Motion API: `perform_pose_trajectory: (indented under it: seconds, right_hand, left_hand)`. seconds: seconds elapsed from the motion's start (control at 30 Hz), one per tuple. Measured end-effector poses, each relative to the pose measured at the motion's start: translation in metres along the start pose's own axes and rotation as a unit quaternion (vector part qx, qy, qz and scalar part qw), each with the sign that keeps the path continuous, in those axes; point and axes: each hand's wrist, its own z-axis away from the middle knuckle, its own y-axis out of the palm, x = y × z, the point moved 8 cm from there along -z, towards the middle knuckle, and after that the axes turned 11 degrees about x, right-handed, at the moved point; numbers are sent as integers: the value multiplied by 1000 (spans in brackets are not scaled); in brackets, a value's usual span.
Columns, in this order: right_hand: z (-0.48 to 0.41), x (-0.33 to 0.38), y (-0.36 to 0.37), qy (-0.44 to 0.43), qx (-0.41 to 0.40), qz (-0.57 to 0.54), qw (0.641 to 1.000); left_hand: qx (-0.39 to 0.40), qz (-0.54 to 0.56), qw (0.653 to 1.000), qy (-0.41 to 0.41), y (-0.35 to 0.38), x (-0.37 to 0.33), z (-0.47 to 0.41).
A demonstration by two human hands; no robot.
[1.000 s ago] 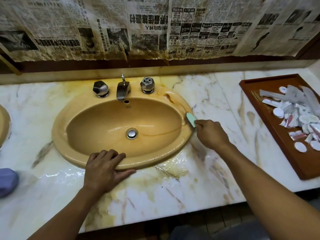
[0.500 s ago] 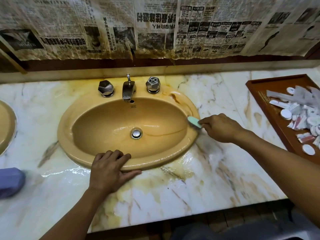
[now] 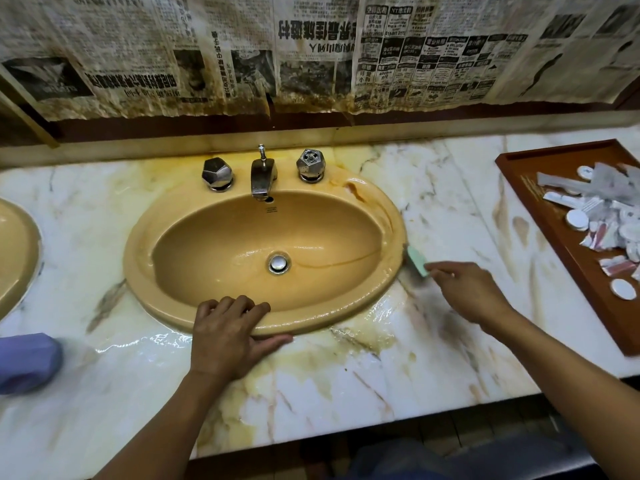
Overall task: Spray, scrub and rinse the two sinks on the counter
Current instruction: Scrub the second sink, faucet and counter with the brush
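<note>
A yellow oval sink [image 3: 388, 271] is set in the wet marble counter [image 3: 433, 341], with a metal tap [image 3: 262, 174], two faceted knobs and a round drain plug [image 3: 278, 263]. My left hand [image 3: 227, 336] rests flat on the sink's front rim, fingers over the edge. My right hand [image 3: 467, 292] pinches a pale green scrub pad [image 3: 416, 260] against the counter at the sink's right outer rim. A brown streak runs across the bowl. The edge of a second yellow sink [image 3: 17, 258] shows at far left.
A brown wooden tray [image 3: 554, 223] with several small toiletry packets sits at the right. A blue-purple object [image 3: 27, 362], cut off by the frame, lies at the lower left. Stained newspaper covers the wall behind. The counter's front edge is near my body.
My right hand slid the green pad from the sink's right rim outward onto the counter beside it. The view shifted slightly left. My left hand stayed on the front rim.
</note>
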Motion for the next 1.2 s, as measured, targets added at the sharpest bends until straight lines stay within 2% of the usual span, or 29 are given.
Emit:
perform_pose_trajectory:
  seconds: [0.13, 0.33, 0.47, 0.63, 0.7, 0.87, 1.0, 1.13, 1.2]
  right_hand:
    - [-7, -20, 16, 57, 30, -130, 989]
    - [-75, 11, -16, 51, 0, -129, 990]
    - [-96, 35, -13, 33, -8, -78, 996]
    - [-42, 5, -11, 36, 21, -61, 997]
    - [-15, -8, 0, 45, 46, -91, 994]
    - [-41, 5, 3, 53, -9, -103, 993]
    - [-69, 7, -1, 62, -24, -167, 984]
    - [-26, -20, 26, 59, -36, -197, 978]
    - [8, -35, 45, 68, -4, -209, 976]
  left_hand:
    - [4, 1, 1000, 6, 2, 0, -1]
    - [13, -9, 1000, 9, 3, -2, -2]
    - [15, -9, 1000, 4, 2, -1, -2]
    - [12, -7, 1000, 9, 2, -2, -2]
    - [18, -7, 1000, 9, 3, -3, -2]
    - [30, -15, 999, 7, 4, -2, -3]
    - [27, -15, 1000, 6, 6, -2, -2]
    - [28, -15, 999, 6, 6, -2, -1]
    - [37, -14, 999, 5, 7, -2, -3]
